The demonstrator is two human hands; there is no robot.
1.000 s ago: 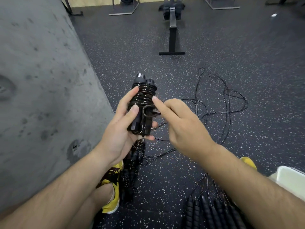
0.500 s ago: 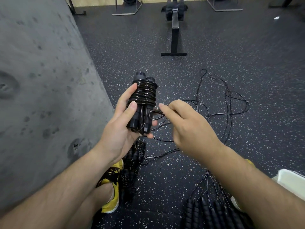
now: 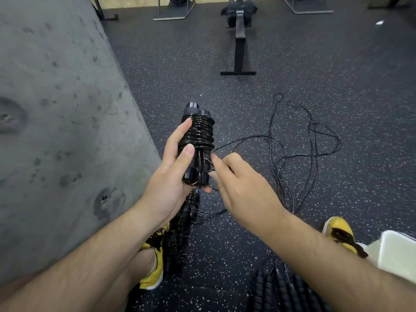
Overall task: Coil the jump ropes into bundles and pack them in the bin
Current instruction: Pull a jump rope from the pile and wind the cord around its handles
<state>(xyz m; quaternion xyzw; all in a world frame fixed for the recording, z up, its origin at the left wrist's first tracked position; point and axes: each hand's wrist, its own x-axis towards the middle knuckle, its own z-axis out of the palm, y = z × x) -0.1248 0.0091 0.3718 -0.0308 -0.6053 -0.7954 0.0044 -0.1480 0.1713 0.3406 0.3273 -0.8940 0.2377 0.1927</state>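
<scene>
Speckled rubber gym floor (image 3: 292, 64), a concrete wall (image 3: 56, 131) close on the left. The left hand (image 3: 173, 174) grips the bundle (image 3: 200, 136), cord wound tight round two handles held upright at chest height. The right hand (image 3: 243, 188) pinches the tail (image 3: 208, 171) at the bundle's side. The cord looks thin, slick and springy, so it is likely to unwind if let go; best held across the coils. Loose ropes (image 3: 315, 143) sprawl to the right, a snag risk. The bin (image 3: 396, 251) sits low right, with open floor ahead.

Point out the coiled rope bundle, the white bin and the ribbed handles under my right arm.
coiled rope bundle (image 3: 200, 134): head view, on the cord wraps.
white bin (image 3: 396, 253): head view, on its near corner.
ribbed handles (image 3: 283, 289): head view, on one handle.
</scene>
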